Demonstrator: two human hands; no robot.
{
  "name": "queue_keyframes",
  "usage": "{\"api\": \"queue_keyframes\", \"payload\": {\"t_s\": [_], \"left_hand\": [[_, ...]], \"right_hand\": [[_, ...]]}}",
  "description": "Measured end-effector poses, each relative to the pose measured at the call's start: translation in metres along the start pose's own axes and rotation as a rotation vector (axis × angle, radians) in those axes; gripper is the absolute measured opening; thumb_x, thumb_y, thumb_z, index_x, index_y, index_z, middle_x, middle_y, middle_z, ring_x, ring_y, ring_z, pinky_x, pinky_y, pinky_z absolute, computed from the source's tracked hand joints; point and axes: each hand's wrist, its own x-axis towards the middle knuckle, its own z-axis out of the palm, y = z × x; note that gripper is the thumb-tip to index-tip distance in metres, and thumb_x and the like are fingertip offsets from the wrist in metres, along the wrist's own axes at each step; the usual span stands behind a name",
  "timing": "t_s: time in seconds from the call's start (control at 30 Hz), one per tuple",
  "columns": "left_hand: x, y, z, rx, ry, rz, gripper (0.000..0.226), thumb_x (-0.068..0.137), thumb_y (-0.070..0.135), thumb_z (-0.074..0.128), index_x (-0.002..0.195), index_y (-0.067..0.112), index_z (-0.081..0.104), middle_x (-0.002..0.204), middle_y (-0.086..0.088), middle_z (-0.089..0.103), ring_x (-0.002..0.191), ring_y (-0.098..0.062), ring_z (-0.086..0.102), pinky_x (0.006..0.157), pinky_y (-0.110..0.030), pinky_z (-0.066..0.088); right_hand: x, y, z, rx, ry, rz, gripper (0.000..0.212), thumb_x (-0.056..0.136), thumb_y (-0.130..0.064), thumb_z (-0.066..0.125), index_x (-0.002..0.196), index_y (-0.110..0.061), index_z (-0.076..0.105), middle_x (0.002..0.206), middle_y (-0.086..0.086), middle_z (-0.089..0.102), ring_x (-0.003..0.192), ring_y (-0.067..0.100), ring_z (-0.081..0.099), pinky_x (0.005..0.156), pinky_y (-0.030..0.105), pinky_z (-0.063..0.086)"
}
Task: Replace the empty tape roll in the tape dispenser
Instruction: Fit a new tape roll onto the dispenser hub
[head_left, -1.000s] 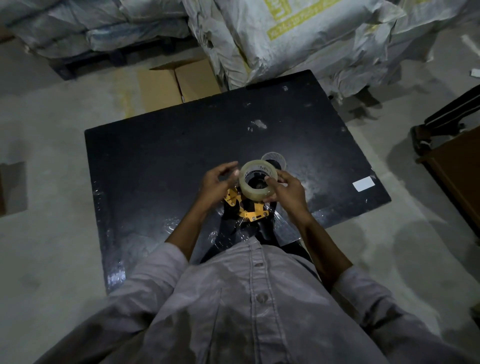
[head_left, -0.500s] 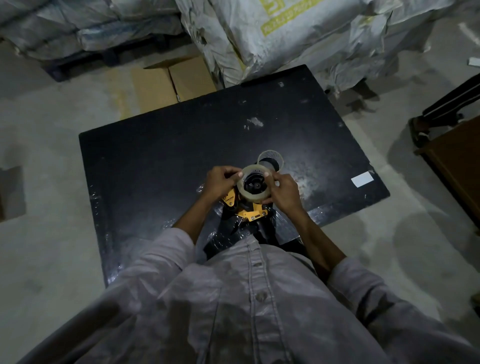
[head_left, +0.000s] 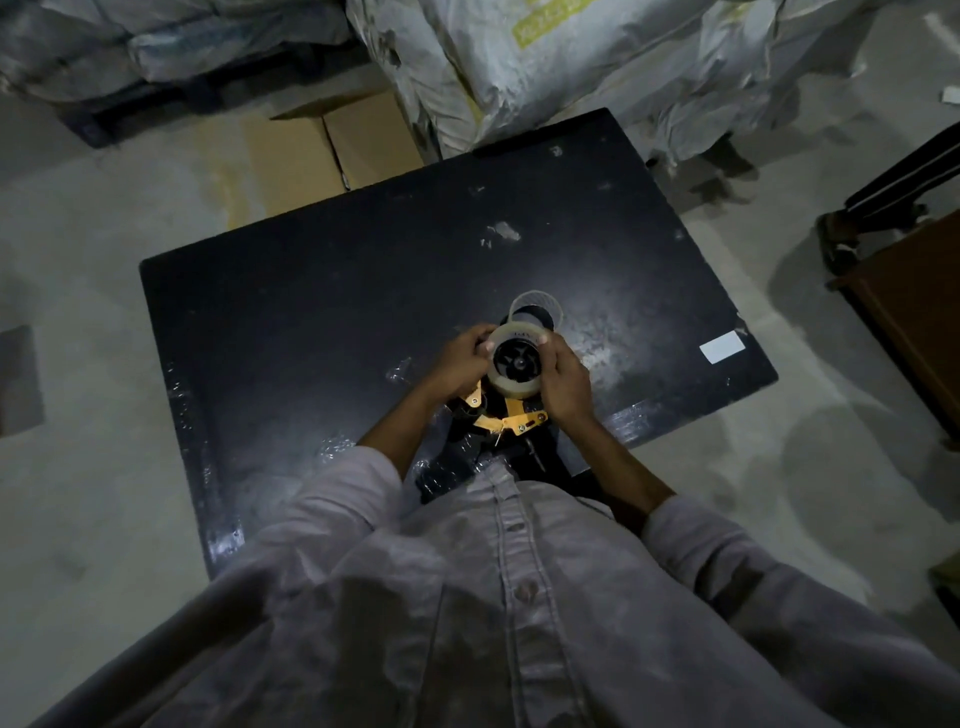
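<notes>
A full roll of clear tape (head_left: 511, 385) sits on the black hub (head_left: 517, 359) of a black and orange tape dispenser (head_left: 511, 420), which lies on the black table (head_left: 311, 322) near its front edge. My left hand (head_left: 457, 358) grips the roll's left side. My right hand (head_left: 563, 382) grips its right side. Just behind the roll, an empty translucent tape core (head_left: 535, 306) stands on the table. The dispenser's handle is hidden under my shirt.
A white label (head_left: 721, 345) lies at the table's right corner. Flattened cardboard (head_left: 332, 150) and large white sacks (head_left: 545, 67) are behind the table. A brown piece of furniture (head_left: 914, 312) stands to the right on the grey concrete floor.
The roll, held tilted above the dispenser a second ago, has come down flat onto the dispenser's hub, with both hands staying on it.
</notes>
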Motion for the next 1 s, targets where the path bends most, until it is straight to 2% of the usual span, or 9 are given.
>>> {"api": "queue_keyframes", "payload": {"t_s": [0.07, 0.13, 0.27, 0.33, 0.47, 0.63, 0.77, 0.9, 1.0], "left_hand": [[-0.007, 0.005, 0.005, 0.036, 0.021, 0.026, 0.032, 0.117, 0.019, 0.048, 0.146, 0.018, 0.061, 0.132, -0.006, 0.072, 0.12, -0.027, 0.072, 0.089, -0.039, 0.062], [-0.009, -0.002, 0.007, -0.002, 0.043, 0.002, 0.031, 0.116, 0.017, 0.046, 0.141, 0.019, 0.063, 0.13, -0.006, 0.073, 0.119, -0.027, 0.071, 0.097, -0.047, 0.062], [0.009, -0.049, -0.002, 0.001, 0.069, -0.019, 0.027, 0.114, 0.047, 0.047, 0.128, 0.042, 0.069, 0.123, 0.005, 0.077, 0.118, -0.028, 0.074, 0.105, -0.063, 0.059], [0.004, -0.052, -0.009, -0.015, 0.07, -0.027, 0.028, 0.116, 0.043, 0.047, 0.129, 0.039, 0.071, 0.123, 0.004, 0.077, 0.119, -0.026, 0.074, 0.105, -0.062, 0.06], [-0.016, -0.028, -0.015, -0.083, 0.073, -0.013, 0.027, 0.117, 0.033, 0.048, 0.131, 0.031, 0.071, 0.125, 0.0, 0.077, 0.116, -0.023, 0.075, 0.101, -0.055, 0.064], [-0.016, -0.032, -0.011, -0.083, 0.06, -0.046, 0.021, 0.116, 0.041, 0.048, 0.12, 0.037, 0.068, 0.116, 0.006, 0.077, 0.108, -0.022, 0.077, 0.094, -0.053, 0.065], [-0.017, -0.032, -0.006, -0.204, 0.063, -0.028, 0.019, 0.12, 0.027, 0.046, 0.122, 0.018, 0.063, 0.111, 0.003, 0.072, 0.098, -0.014, 0.072, 0.081, -0.032, 0.061], [-0.015, -0.037, 0.008, -0.079, 0.127, -0.024, 0.031, 0.114, 0.058, 0.039, 0.12, 0.038, 0.062, 0.118, 0.002, 0.076, 0.11, -0.024, 0.075, 0.093, -0.048, 0.064], [-0.02, -0.045, 0.016, 0.071, 0.261, 0.066, 0.033, 0.119, 0.052, 0.031, 0.121, 0.032, 0.058, 0.11, 0.002, 0.076, 0.104, -0.025, 0.074, 0.09, -0.05, 0.061]], "right_hand": [[0.001, 0.006, 0.006, 0.017, 0.004, 0.014, 0.054, 0.119, -0.066, 0.03, 0.139, -0.035, 0.068, 0.129, -0.003, 0.073, 0.122, 0.018, 0.07, 0.103, 0.042, 0.061], [0.002, 0.012, 0.011, 0.005, 0.017, 0.013, 0.053, 0.12, -0.064, 0.03, 0.136, -0.031, 0.068, 0.129, -0.001, 0.071, 0.121, 0.017, 0.066, 0.107, 0.049, 0.057], [-0.005, 0.005, 0.015, -0.095, 0.0, -0.059, 0.043, 0.123, -0.047, 0.039, 0.145, -0.026, 0.069, 0.138, 0.005, 0.066, 0.121, 0.012, 0.059, 0.101, 0.035, 0.047], [-0.005, 0.004, 0.018, -0.139, -0.023, -0.098, 0.044, 0.123, -0.044, 0.04, 0.152, -0.025, 0.067, 0.147, 0.009, 0.062, 0.126, 0.017, 0.06, 0.101, 0.03, 0.042], [-0.002, 0.008, 0.025, -0.176, -0.009, -0.13, 0.045, 0.123, -0.043, 0.038, 0.154, -0.026, 0.067, 0.148, 0.011, 0.063, 0.132, 0.027, 0.065, 0.103, 0.033, 0.045], [-0.003, 0.012, 0.035, -0.158, 0.057, -0.129, 0.049, 0.122, -0.046, 0.031, 0.148, -0.026, 0.067, 0.142, 0.007, 0.064, 0.125, 0.026, 0.068, 0.101, 0.051, 0.059], [-0.001, 0.018, 0.044, -0.069, 0.098, -0.094, 0.05, 0.121, -0.045, 0.032, 0.145, -0.023, 0.07, 0.142, 0.004, 0.065, 0.129, 0.022, 0.066, 0.105, 0.051, 0.059], [-0.003, 0.024, 0.048, 0.031, 0.135, -0.061, 0.051, 0.121, -0.042, 0.032, 0.145, -0.017, 0.07, 0.138, -0.002, 0.064, 0.129, 0.018, 0.065, 0.107, 0.05, 0.06], [-0.003, 0.019, 0.051, -0.021, 0.11, -0.086, 0.05, 0.121, -0.038, 0.031, 0.143, -0.016, 0.07, 0.137, 0.004, 0.063, 0.128, 0.021, 0.066, 0.105, 0.046, 0.058]]}}
